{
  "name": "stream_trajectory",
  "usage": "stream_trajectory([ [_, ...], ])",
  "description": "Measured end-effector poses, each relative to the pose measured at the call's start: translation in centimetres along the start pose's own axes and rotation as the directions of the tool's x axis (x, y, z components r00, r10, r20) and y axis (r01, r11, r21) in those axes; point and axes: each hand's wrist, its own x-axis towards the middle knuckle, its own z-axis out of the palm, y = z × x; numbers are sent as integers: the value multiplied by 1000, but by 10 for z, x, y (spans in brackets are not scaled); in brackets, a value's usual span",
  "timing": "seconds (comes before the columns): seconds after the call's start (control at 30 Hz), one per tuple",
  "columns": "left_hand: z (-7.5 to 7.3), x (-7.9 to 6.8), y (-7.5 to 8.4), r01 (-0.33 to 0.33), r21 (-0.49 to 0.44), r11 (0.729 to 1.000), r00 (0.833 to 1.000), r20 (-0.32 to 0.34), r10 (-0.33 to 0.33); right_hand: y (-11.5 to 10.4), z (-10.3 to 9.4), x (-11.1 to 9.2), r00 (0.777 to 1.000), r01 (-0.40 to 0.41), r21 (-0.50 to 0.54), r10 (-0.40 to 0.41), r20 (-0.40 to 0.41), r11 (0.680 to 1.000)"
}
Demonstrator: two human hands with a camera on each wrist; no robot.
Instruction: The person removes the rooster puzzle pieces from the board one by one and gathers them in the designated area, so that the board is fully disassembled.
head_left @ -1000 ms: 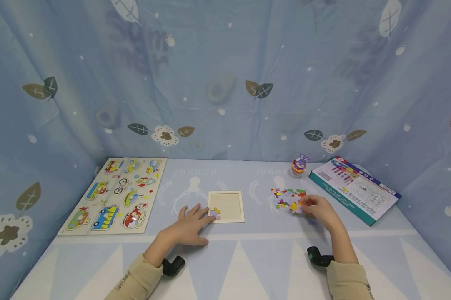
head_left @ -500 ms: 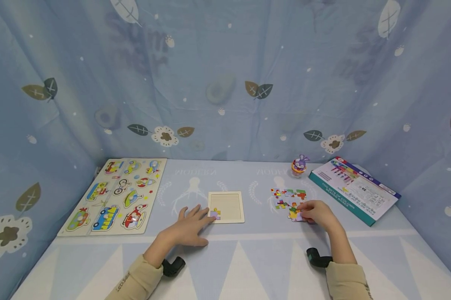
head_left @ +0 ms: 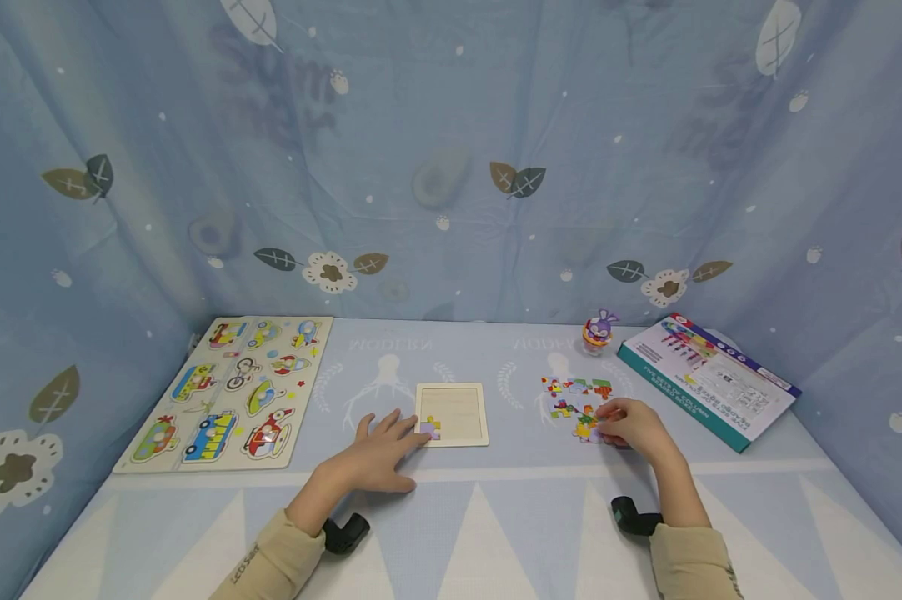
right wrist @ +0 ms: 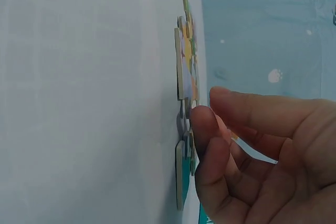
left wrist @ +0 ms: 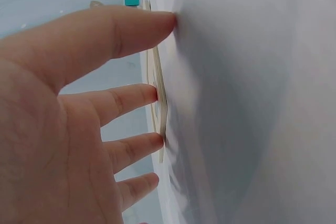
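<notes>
My left hand (head_left: 378, 456) lies with its fingers spread at the left edge of the small wooden puzzle tray (head_left: 485, 417). One fingertip reaches a purple and yellow puzzle piece (head_left: 430, 428) in the tray's near-left corner. In the left wrist view, fingertips touch the tray's side (left wrist: 161, 98). My right hand (head_left: 638, 429) has curled fingers at the near right of a group of loose jigsaw pieces (head_left: 577, 386). Its fingertips are at a yellow and purple piece (head_left: 587, 431). The right wrist view shows thumb and forefinger close together beside the pieces (right wrist: 179, 66); any grip between them is hidden.
A wooden vehicle puzzle board (head_left: 226, 392) lies at the left. A teal-edged box (head_left: 709, 379) lies at the right, with a small purple rabbit-eared toy (head_left: 598, 332) near it. Patterned curtain cloth (head_left: 451, 167) hangs behind the table.
My right hand has moved a little nearer to me, then slightly left, and the yellow and purple piece by its fingertips has shifted too. My left hand has stayed in place.
</notes>
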Motion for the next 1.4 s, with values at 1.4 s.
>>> stream_trajectory([
  [1.4,-5,-1,-11,81,-73,994,997,9,-80,-46,33,11,973,225,100,-218,-76,969],
])
